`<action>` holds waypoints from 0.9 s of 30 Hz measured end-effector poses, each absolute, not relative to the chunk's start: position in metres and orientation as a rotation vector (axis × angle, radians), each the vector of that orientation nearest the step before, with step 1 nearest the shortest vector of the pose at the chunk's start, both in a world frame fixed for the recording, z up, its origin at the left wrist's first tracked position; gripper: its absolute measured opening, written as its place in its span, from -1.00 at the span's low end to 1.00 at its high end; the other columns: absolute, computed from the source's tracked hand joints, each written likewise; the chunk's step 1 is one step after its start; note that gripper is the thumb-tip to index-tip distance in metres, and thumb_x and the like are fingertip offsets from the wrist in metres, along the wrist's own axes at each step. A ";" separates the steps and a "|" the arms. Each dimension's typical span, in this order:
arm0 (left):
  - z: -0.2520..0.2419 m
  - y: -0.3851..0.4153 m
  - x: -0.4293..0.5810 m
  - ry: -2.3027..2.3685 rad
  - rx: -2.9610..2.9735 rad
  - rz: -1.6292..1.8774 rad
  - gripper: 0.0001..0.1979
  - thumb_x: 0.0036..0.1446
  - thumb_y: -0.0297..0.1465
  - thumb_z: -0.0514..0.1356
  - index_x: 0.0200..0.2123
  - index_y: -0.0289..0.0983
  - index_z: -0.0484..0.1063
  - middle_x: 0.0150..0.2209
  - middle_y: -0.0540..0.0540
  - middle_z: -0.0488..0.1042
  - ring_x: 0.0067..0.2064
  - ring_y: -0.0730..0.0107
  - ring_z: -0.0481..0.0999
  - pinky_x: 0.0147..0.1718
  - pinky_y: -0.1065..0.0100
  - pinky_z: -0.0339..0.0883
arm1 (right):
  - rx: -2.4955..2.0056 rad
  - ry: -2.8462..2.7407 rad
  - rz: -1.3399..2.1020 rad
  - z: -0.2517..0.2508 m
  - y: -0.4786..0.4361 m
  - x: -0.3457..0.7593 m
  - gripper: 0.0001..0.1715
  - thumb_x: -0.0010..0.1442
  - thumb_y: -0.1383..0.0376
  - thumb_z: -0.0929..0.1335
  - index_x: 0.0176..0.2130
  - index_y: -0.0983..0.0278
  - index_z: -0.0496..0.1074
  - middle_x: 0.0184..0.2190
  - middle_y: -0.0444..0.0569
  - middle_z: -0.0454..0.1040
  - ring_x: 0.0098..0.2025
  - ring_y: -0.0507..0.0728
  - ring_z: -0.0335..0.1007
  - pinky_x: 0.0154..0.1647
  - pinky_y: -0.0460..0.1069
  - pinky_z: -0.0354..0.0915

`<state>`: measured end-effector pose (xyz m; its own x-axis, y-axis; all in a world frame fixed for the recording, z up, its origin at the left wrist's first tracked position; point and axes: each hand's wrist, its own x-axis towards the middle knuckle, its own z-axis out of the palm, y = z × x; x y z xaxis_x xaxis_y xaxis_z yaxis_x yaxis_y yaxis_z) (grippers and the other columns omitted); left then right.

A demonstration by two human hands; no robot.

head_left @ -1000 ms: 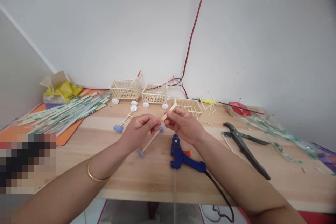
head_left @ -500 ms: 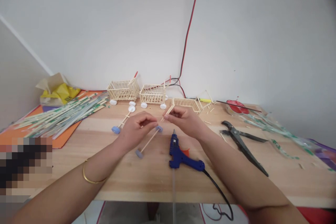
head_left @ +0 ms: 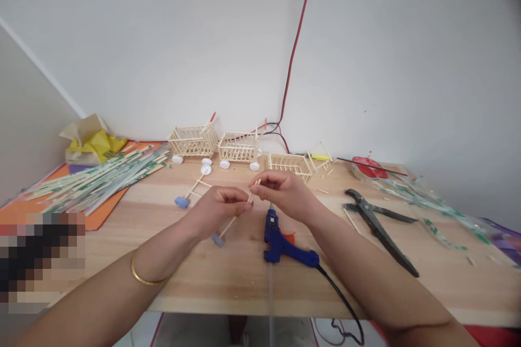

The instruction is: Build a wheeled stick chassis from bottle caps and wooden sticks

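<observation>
Two or so short wooden sticks (head_left: pixel 255 188) stand tilted between my fingertips, above the middle of the table. My right hand (head_left: pixel 285 192) is closed in a pinch on their upper part. From the left, my left hand (head_left: pixel 220 209) has thumb and finger pinched at their lower end. Just below my left hand lies a stick axle (head_left: pixel 229 226) with blue wheels, partly hidden by the fingers. A blue glue gun (head_left: pixel 280 241) rests on the table beneath my right hand. Left of my left hand lies a stick frame (head_left: pixel 194 187) with one blue wheel and white wheels.
Behind stand two small stick carts (head_left: pixel 193 142) with white wheels; a stick basket (head_left: pixel 288 164) lies beside them. Black cutting pliers (head_left: pixel 378 227) lie right, near a red bowl (head_left: pixel 368 168). Wrapped sticks (head_left: pixel 109 179) are piled left. The glue gun's cord (head_left: pixel 342 295) hangs over the front edge.
My left hand has moved right, its fingertips now at the lower end of the sticks. The sticks stand more upright in my right hand. The view has shifted slightly.
</observation>
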<state>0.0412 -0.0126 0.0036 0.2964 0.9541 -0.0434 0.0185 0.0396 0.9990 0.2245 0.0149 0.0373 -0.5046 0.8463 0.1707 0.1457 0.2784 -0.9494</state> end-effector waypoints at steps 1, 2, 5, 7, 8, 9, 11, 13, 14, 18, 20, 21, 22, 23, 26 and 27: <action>0.004 -0.013 0.042 1.012 1.327 0.971 -0.85 -0.11 -0.33 0.35 -0.46 -0.31 0.57 -0.43 -0.08 0.49 -0.40 0.46 0.37 -0.39 0.42 0.26 | -0.907 -1.858 1.230 0.038 0.015 0.224 -0.75 0.06 0.14 0.41 -0.39 0.29 0.47 -0.51 -0.14 0.44 -0.49 -0.03 0.28 -0.45 -0.10 0.21; 0.004 -0.013 0.042 1.003 1.326 0.985 -0.86 -0.10 -0.34 0.35 -0.45 -0.30 0.58 -0.43 -0.07 0.49 -0.39 0.47 0.37 -0.39 0.42 0.25 | -0.904 -1.880 1.211 0.037 0.015 0.224 -0.75 0.06 0.13 0.41 -0.41 0.29 0.46 -0.52 -0.13 0.43 -0.49 -0.03 0.27 -0.46 -0.10 0.20; 0.006 -0.016 0.045 0.967 1.254 0.953 -0.86 -0.09 -0.33 0.34 -0.45 -0.29 0.58 -0.50 -0.04 0.46 -0.45 0.50 0.33 -0.44 0.43 0.24 | -0.872 -1.925 1.233 0.032 0.014 0.223 -0.71 0.09 0.10 0.39 -0.42 0.28 0.44 -0.53 -0.13 0.43 -0.48 -0.01 0.28 -0.47 -0.10 0.21; 0.007 -0.017 0.045 0.947 1.197 0.933 -0.84 -0.11 -0.32 0.35 -0.45 -0.31 0.57 -0.53 -0.03 0.45 -0.48 0.51 0.33 -0.46 0.43 0.23 | -0.871 -1.928 1.249 0.029 0.015 0.222 -0.70 0.11 0.09 0.37 -0.41 0.28 0.43 -0.52 -0.13 0.42 -0.46 -0.01 0.30 -0.45 -0.09 0.23; 0.007 -0.017 0.045 0.939 1.159 0.933 -0.82 -0.12 -0.32 0.36 -0.45 -0.32 0.57 -0.52 -0.03 0.45 -0.49 0.52 0.33 -0.47 0.44 0.22 | -0.876 -1.918 1.242 0.028 0.015 0.222 -0.72 0.11 0.09 0.37 -0.36 0.28 0.43 -0.50 -0.13 0.42 -0.45 0.00 0.31 -0.44 -0.08 0.25; 0.007 -0.017 0.045 0.932 1.110 0.938 -0.81 -0.13 -0.32 0.37 -0.44 -0.32 0.56 -0.52 -0.03 0.45 -0.49 0.53 0.33 -0.47 0.45 0.22 | -0.877 -1.910 1.218 0.027 0.015 0.222 -0.72 0.10 0.11 0.38 -0.29 0.27 0.43 -0.46 -0.12 0.43 -0.43 0.00 0.32 -0.41 -0.08 0.27; 0.008 -0.015 0.044 0.914 0.990 0.969 -0.80 -0.13 -0.32 0.38 -0.45 -0.34 0.55 -0.52 -0.02 0.45 -0.50 0.56 0.33 -0.47 0.47 0.22 | -0.845 -1.943 1.130 0.027 0.015 0.224 -0.57 0.05 0.16 0.42 -0.09 0.25 0.37 -0.32 -0.08 0.44 -0.37 0.01 0.35 -0.32 -0.05 0.31; 0.008 -0.014 0.042 0.890 0.872 1.004 -0.81 -0.13 -0.34 0.39 -0.47 -0.35 0.52 -0.53 -0.01 0.43 -0.50 0.59 0.34 -0.47 0.49 0.22 | -0.782 -2.047 1.004 0.028 0.015 0.225 -0.41 0.00 0.24 0.45 0.02 0.21 0.28 -0.20 -0.04 0.40 -0.30 0.03 0.36 -0.21 -0.01 0.33; 0.008 -0.013 0.042 0.877 0.829 1.019 -0.81 -0.13 -0.35 0.39 -0.48 -0.35 0.51 -0.54 0.00 0.43 -0.50 0.60 0.35 -0.47 0.50 0.22 | -0.753 -2.106 0.936 0.029 0.014 0.225 -0.41 0.00 0.28 0.45 0.02 0.21 0.27 -0.19 -0.03 0.39 -0.27 0.04 0.36 -0.18 0.00 0.33; 0.008 -0.011 0.042 0.834 0.752 1.042 -0.82 -0.11 -0.39 0.38 -0.44 -0.37 0.51 -0.53 0.01 0.42 -0.50 0.61 0.36 -0.49 0.53 0.23 | -0.722 -2.193 0.768 0.028 0.011 0.223 -0.56 0.02 0.36 0.41 -0.07 0.22 0.29 -0.23 -0.05 0.38 -0.24 0.06 0.36 -0.16 0.01 0.32; 0.008 -0.012 0.043 0.830 0.749 1.049 -0.82 -0.11 -0.39 0.38 -0.43 -0.38 0.52 -0.54 0.00 0.41 -0.51 0.61 0.34 -0.51 0.53 0.22 | -0.727 -2.199 0.738 0.027 0.010 0.220 -0.62 0.04 0.36 0.40 -0.11 0.22 0.30 -0.25 -0.06 0.39 -0.25 0.06 0.36 -0.17 0.00 0.32; 0.008 -0.012 0.044 0.830 0.752 1.051 -0.82 -0.11 -0.39 0.38 -0.43 -0.38 0.52 -0.53 0.00 0.41 -0.51 0.61 0.34 -0.51 0.53 0.22 | -0.732 -2.202 0.727 0.027 0.010 0.220 -0.65 0.04 0.36 0.40 -0.14 0.22 0.31 -0.26 -0.06 0.40 -0.25 0.06 0.37 -0.17 0.00 0.32; 0.008 -0.012 0.044 0.830 0.756 1.051 -0.82 -0.10 -0.39 0.37 -0.42 -0.38 0.52 -0.52 -0.01 0.42 -0.50 0.61 0.35 -0.50 0.53 0.22 | -0.737 -2.205 0.717 0.027 0.010 0.219 -0.69 0.05 0.35 0.39 -0.16 0.22 0.31 -0.27 -0.07 0.40 -0.25 0.06 0.37 -0.18 0.00 0.32; 0.009 -0.013 0.044 0.830 0.761 1.049 -0.81 -0.10 -0.38 0.37 -0.41 -0.38 0.52 -0.51 -0.02 0.42 -0.49 0.61 0.35 -0.49 0.52 0.23 | -0.743 -2.210 0.709 0.028 0.010 0.219 -0.72 0.06 0.35 0.39 -0.18 0.23 0.32 -0.28 -0.07 0.41 -0.26 0.06 0.37 -0.18 0.00 0.31; 0.010 -0.014 0.045 0.846 0.786 1.047 -0.80 -0.09 -0.37 0.37 -0.41 -0.38 0.52 -0.49 -0.03 0.43 -0.47 0.58 0.35 -0.46 0.50 0.23 | -0.756 -2.213 0.682 0.028 0.010 0.219 -0.77 0.07 0.37 0.37 -0.21 0.24 0.34 -0.31 -0.08 0.42 -0.28 0.05 0.38 -0.21 -0.02 0.30; 0.010 -0.015 0.045 0.859 0.796 1.052 -0.80 -0.10 -0.36 0.37 -0.43 -0.38 0.51 -0.50 -0.03 0.42 -0.47 0.58 0.35 -0.46 0.49 0.23 | -0.757 -2.213 0.672 0.027 0.010 0.219 -0.78 0.06 0.38 0.36 -0.21 0.24 0.34 -0.32 -0.09 0.43 -0.29 0.04 0.38 -0.21 -0.03 0.29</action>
